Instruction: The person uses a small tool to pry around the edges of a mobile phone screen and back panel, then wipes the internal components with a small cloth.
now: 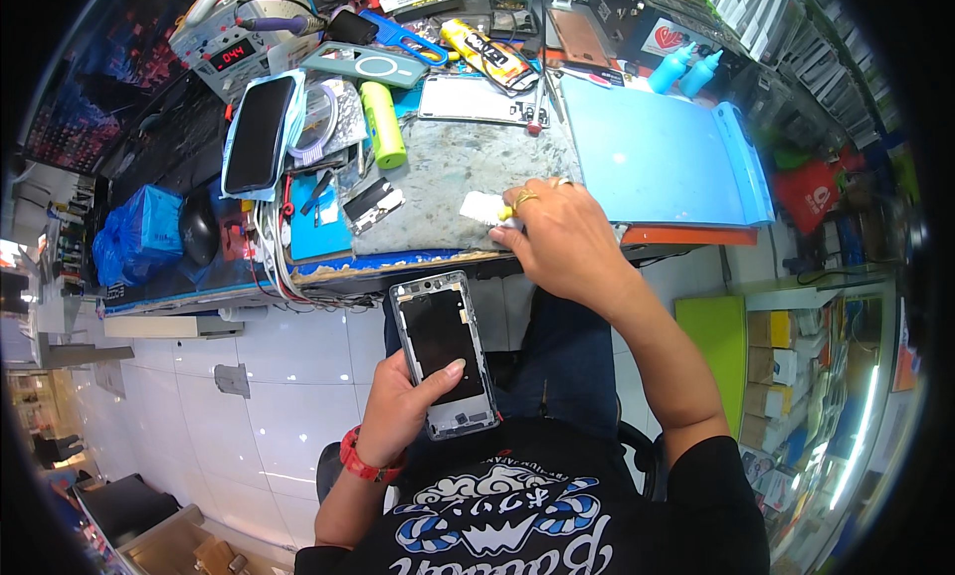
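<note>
My left hand (403,401) is wrapped round an opened phone frame (445,346), held above my lap. Its thumb presses on the dark inner part, and the pale frame rim shows around it. My right hand (562,232) is over the grey work mat (438,187), fingers pinched. Between thumb and forefinger a small yellow thing (505,213) shows; its kind is hidden by the fingers. Touching it or just beside it is a crumpled white piece (481,208) on the mat. Left of that lie small dark and silver phone parts (374,205).
A dark-screened phone (259,135), a lime-green cylinder (383,125) and a white phone back part (482,102) lie beyond. A blue mat (657,157) covers the right side, with blue squeeze bottles (684,71) behind it. Cables (271,232) hang over the table edge.
</note>
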A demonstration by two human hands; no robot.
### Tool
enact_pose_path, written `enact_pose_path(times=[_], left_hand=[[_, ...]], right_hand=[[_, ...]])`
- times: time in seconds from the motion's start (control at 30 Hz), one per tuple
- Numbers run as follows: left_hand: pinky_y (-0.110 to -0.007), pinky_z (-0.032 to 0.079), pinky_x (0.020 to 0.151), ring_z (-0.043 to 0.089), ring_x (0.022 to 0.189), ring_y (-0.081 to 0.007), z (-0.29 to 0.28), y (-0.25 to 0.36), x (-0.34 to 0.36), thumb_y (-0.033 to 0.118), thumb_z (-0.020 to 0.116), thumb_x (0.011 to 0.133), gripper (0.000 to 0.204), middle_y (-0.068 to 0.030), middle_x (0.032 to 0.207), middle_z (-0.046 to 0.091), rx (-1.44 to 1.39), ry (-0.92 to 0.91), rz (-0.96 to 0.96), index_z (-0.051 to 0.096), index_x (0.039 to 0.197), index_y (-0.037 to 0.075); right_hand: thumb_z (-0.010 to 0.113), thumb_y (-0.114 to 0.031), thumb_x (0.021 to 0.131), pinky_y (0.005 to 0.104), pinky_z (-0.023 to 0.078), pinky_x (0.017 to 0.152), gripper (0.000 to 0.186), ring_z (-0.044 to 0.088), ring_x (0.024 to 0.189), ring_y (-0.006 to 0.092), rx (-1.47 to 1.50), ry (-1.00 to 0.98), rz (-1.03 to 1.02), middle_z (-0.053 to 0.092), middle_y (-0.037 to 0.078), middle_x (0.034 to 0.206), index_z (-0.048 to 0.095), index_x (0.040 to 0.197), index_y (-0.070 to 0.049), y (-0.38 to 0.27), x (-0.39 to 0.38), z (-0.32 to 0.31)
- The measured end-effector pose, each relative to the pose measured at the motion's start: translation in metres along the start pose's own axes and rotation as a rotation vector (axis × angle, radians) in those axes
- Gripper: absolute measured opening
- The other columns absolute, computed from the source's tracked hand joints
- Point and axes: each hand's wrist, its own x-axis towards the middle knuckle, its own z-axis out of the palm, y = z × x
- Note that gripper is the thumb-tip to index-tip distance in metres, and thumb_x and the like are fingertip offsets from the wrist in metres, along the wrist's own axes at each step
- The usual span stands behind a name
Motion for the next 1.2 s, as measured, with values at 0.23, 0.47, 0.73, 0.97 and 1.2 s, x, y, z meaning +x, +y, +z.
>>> enact_pose_path(times=[0.23,0.47,0.73,0.97,1.2], left_hand=[[-0.027,0.053,0.08,0.065,0.088,-0.0093,0.001,0.004,0.006,0.012,0.071,0.092,0.025,-0.0056,0.1,0.071,0.009,-0.014,-0.037,0.066,0.112,-0.002],[-0.026,0.053,0.079,0.065,0.086,-0.0088,0.007,0.008,0.025,0.013,0.071,0.093,0.025,-0.0049,0.099,0.071,0.02,-0.027,-0.04,0.066,0.112,-0.002],[-0.027,0.053,0.081,0.065,0.089,-0.0099,0.022,0.017,0.04,0.01,0.069,0.093,0.026,-0.0063,0.102,0.072,0.073,-0.057,-0.011,0.065,0.115,-0.003],[-0.027,0.053,0.083,0.065,0.09,-0.01,0.02,0.014,0.044,0.01,0.068,0.094,0.026,-0.0064,0.104,0.071,0.05,-0.066,-0.017,0.064,0.117,-0.002],[-0.028,0.053,0.083,0.066,0.091,-0.0103,0.017,0.018,0.05,0.011,0.068,0.094,0.026,-0.0066,0.104,0.071,0.007,-0.051,-0.028,0.065,0.116,-0.002]], right_hand=[[0.069,-0.012,0.083,0.0429,0.047,0.069,0.012,0.062,0.074,0.0318,-0.226,-0.008,-0.13,0.061,0.012,0.079,0.064,0.086,-0.002,0.004,0.007,0.004],[0.06,-0.009,0.081,0.039,0.054,0.06,0.008,0.068,0.07,0.0269,-0.373,0.331,-0.217,0.065,0.012,0.076,0.065,0.077,-0.004,0.036,0.086,0.0],[0.064,-0.014,0.078,0.0347,0.057,0.058,0.01,0.073,0.073,0.0212,-0.489,0.27,-0.095,0.073,0.009,0.076,0.073,0.074,-0.011,0.052,0.176,0.045],[0.059,-0.01,0.084,0.0425,0.058,0.068,0.015,0.073,0.083,0.0295,-0.336,-0.006,-0.136,0.074,0.014,0.088,0.072,0.086,-0.003,0.068,0.187,0.041],[0.051,-0.001,0.084,0.0485,0.053,0.079,0.024,0.07,0.09,0.0397,-0.159,-0.192,0.176,0.067,0.03,0.094,0.058,0.105,0.007,0.051,0.117,-0.045]])
